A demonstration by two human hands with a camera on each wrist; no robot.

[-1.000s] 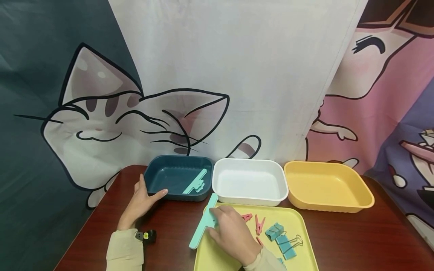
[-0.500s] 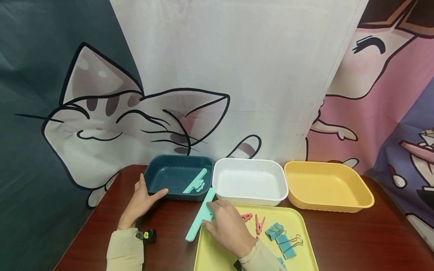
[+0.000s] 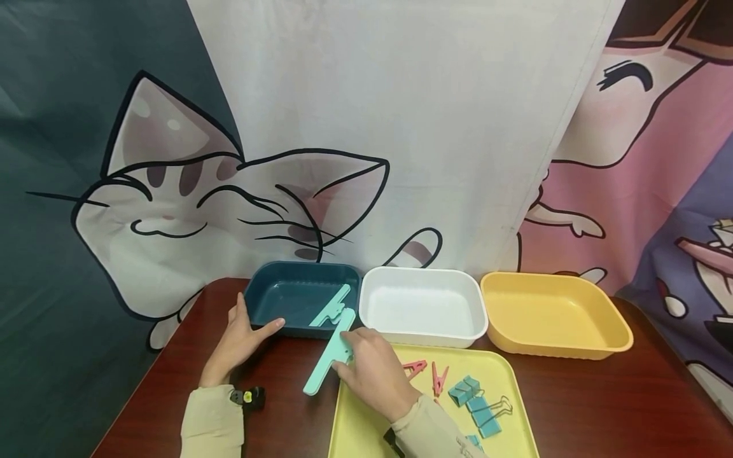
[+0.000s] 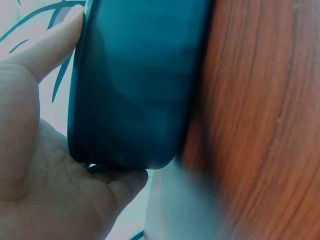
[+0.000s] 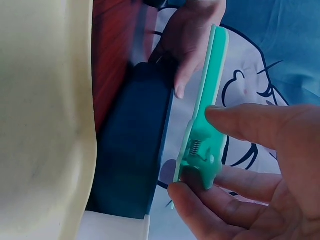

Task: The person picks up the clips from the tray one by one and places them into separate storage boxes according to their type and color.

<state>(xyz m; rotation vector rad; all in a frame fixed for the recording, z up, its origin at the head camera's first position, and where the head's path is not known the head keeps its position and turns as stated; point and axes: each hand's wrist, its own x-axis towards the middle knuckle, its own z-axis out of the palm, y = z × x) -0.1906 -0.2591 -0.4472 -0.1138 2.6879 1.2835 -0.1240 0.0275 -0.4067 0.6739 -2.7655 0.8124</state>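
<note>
My right hand pinches a long mint-green spring clip between thumb and fingers, its metal spring showing in the right wrist view. The clip is tilted, its upper end overlapping the front rim of the dark teal bin in the head view. A second mint-green clip lies inside that bin, at its right. My left hand holds the bin's near left corner, its thumb on the front rim and its fingers round the left end. In the left wrist view, fingers lie against the end wall.
A yellow tray in front bears pink clothespins and several blue binder clips. To the right of the teal bin stand a white bin and a deep yellow bin. A printed cloth hangs behind the table.
The right hand has carried the mint-green clip leftward and away from me, from over the tray's edge to the teal bin's front rim. The left hand stays on the bin.
</note>
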